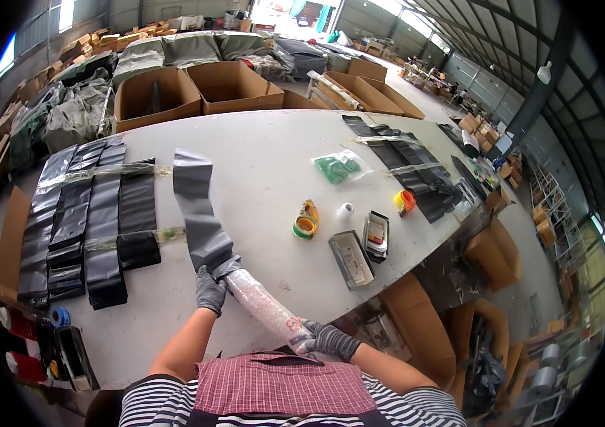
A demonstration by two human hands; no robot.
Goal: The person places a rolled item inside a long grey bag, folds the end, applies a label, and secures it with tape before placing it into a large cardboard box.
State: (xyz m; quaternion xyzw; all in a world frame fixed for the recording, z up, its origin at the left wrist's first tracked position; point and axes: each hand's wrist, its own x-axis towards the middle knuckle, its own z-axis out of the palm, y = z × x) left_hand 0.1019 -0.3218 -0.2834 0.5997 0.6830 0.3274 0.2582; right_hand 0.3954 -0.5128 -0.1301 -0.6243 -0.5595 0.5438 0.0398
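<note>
A long grey plastic mailing bag (203, 220) lies on the white table in front of me, its near end meeting a cylinder wrapped in clear bubble wrap (263, 299). The cylinder's far end is at the bag's mouth; how deep it sits inside is hidden. My left hand (210, 290), in a grey knit glove, is closed on the bag's edge there. At the cylinder's near end, close to my body, my gloved right hand (331, 339) grips its side. Reddish marks show on the wrap beside my right fingers.
Stacks of grey and black bags (89, 220) are taped down at the left, with more dark bags (409, 167) at the far right. Between them are tape dispensers (306, 220), a white bottle (346, 211), small trays (351, 260) and a green-filled clear bag (341, 167). Cardboard boxes (235, 89) line the far edge.
</note>
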